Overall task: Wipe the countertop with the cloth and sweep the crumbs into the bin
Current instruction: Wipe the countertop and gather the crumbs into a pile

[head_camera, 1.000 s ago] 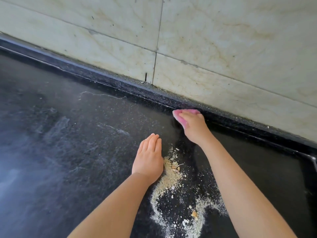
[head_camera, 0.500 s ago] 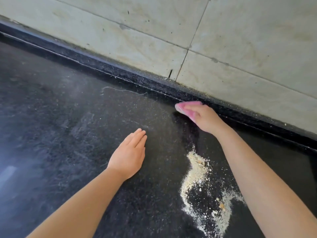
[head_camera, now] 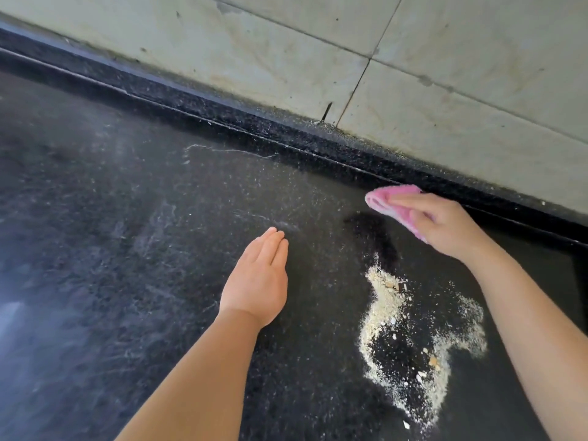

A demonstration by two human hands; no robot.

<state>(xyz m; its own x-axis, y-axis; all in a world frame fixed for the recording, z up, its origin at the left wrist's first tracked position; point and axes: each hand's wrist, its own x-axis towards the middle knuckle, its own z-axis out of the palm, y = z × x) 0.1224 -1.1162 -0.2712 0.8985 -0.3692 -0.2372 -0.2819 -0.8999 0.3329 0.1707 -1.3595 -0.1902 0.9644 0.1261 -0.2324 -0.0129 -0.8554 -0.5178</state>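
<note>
My right hand (head_camera: 445,226) holds a folded pink cloth (head_camera: 389,203) against the black countertop (head_camera: 127,249), close to the raised back lip. A curved pile of pale crumbs (head_camera: 397,329) lies just below that hand, between my two forearms. My left hand (head_camera: 257,281) lies flat on the counter with straight fingers, to the left of the crumbs and apart from them. Fine dust speckles the surface above my left hand. No bin is in view.
A raised black back lip (head_camera: 286,128) runs diagonally along the counter's far edge. Behind it stands a stained pale tiled wall (head_camera: 413,74). The dusty counter stretches wide to the left.
My left hand slid left, away from the crumb pile it touched a second ago. The right hand with the cloth stayed near the back lip, while the view shifted left.
</note>
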